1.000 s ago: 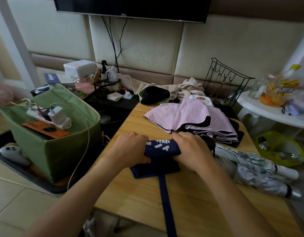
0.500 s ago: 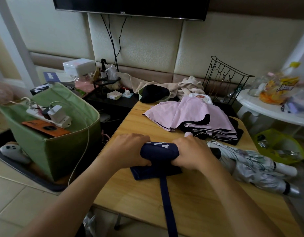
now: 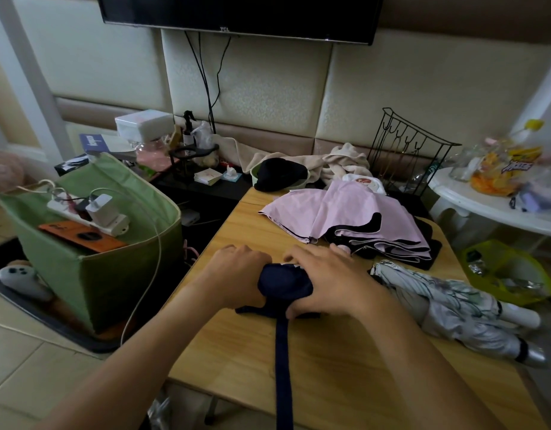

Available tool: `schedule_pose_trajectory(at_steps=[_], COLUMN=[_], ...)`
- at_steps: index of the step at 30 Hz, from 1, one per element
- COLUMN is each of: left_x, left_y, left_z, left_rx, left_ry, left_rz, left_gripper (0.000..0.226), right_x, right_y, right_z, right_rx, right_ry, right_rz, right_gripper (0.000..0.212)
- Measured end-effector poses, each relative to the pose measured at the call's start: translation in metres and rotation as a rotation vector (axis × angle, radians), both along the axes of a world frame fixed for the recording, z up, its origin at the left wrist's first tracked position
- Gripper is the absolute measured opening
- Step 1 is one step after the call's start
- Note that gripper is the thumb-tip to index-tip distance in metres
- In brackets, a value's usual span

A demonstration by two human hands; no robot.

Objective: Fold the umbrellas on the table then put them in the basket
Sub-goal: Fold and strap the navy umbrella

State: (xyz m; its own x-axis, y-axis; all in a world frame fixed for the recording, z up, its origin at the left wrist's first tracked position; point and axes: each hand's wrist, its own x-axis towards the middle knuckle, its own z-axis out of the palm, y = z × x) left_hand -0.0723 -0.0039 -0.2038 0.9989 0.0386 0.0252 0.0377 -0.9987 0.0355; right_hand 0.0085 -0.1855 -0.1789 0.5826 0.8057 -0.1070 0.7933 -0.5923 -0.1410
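Black TV on padded wall, two cables hanging below it. White power strip with plugged charger; orange-brown phone just beside it. Low black shelf: white box, spray bottle. Black wire rack behind the tabletop. Beige towel heaped near black cap. White side table at right, carrying snack bag.

Matt navy cloth umbrella under the fingers; beyond them matt pink umbrella cloth; beneath, smooth, faintly glossy wooden desk.
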Motion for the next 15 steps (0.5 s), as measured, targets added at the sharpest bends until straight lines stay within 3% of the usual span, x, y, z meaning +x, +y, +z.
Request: schedule_pose_trajectory(at_steps=[2, 5, 8, 10, 15], left_x=[-0.001, -0.002, -0.002, -0.004, -0.01], left_y=[-0.001, -0.005, -0.006, -0.004, 0.003], left_z=[-0.001, -0.001, 0.002, 0.004, 0.007], left_rx=[0.058, 0.113, 0.137, 0.089, -0.11], left_ry=[-0.049, -0.088, -0.144, -0.156, -0.122], left_rz=[-0.025, -0.062, -0.088, -0.085, -0.033], left_gripper=[0.035, 0.032, 0.039, 0.04, 0.028], right_x=[0.0, 0.003, -0.003, -0.008, -0.008], right_y=[-0.001, -0.001, 0.003, 0.006, 0.013], right_z=[0.004, 0.003, -0.001, -0.007, -0.012], right_rx=[0.065, 0.145, 0.098, 0.084, 0.091], right_ry=[0.13, 0.151, 0.165, 0.128, -0.084], right_rz=[-0.004, -0.037, -0.012, 0.004, -0.025], right_gripper=[0.087, 0.096, 0.078, 0.063, 0.055])
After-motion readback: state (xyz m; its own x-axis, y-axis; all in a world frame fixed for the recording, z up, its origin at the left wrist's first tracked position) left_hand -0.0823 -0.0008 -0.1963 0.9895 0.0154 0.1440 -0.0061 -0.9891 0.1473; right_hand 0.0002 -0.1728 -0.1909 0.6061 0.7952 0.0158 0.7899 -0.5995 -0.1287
